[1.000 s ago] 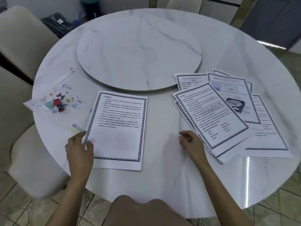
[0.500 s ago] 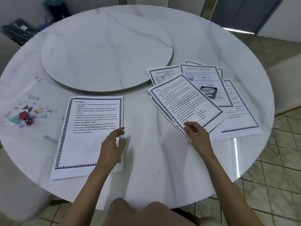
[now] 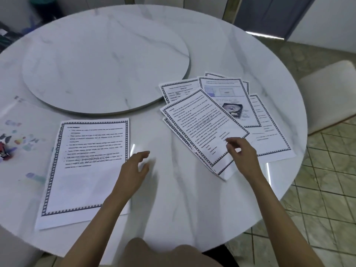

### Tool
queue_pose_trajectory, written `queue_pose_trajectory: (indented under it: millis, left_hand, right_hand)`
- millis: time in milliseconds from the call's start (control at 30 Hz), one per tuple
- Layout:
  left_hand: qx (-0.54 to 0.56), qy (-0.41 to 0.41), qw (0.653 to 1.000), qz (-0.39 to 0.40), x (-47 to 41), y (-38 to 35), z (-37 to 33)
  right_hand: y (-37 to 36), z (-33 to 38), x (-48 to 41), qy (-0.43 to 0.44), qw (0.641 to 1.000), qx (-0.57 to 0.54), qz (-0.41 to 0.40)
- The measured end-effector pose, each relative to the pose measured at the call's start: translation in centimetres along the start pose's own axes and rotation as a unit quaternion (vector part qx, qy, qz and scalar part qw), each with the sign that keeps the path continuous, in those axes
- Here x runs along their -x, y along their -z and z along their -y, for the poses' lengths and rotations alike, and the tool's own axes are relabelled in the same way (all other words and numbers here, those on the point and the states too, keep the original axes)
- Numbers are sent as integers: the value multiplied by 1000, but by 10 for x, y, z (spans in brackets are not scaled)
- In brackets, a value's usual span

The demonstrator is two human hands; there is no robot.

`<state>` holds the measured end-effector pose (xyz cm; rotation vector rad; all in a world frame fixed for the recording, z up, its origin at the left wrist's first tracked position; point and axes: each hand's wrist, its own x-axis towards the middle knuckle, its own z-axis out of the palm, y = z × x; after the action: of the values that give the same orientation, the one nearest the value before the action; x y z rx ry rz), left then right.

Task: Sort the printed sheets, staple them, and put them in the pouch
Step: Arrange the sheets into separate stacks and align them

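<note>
While my right hand (image 3: 242,157) rests on the near corner of the top sheet (image 3: 204,124), right of the turntable (image 3: 104,66), I cannot tell if its curled fingers pinch paper. The sheet's long axis runs diagonally away from them. My left hand (image 3: 134,170) is farther off, loose-fingered and empty, beside the single sheet (image 3: 86,166) in front of the turntable. Pouch (image 3: 23,132) and stapler (image 3: 3,151) lie left. Marble table (image 3: 173,199), tiled floor.
</note>
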<state>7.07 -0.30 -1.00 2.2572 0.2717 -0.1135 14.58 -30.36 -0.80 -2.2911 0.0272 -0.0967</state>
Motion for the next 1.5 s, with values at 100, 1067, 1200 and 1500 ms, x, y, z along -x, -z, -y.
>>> queue_pose_trajectory:
  millis: [100, 1067, 1200, 1500]
  left_hand:
    - [16, 36, 999, -24, -13, -6, -10]
    - [126, 294, 928, -191, -66, -153, -126]
    - [172, 282, 922, -203, -69, -157, -137]
    - [185, 295, 916, -199, -61, -166, -129]
  right_hand:
    - [9, -12, -24, 1, 1000, 0, 5]
    - [37, -93, -151, 74, 962, 89, 249]
    - [41, -97, -145, 87, 960, 104, 247]
    - [63, -119, -125, 80, 960, 63, 260]
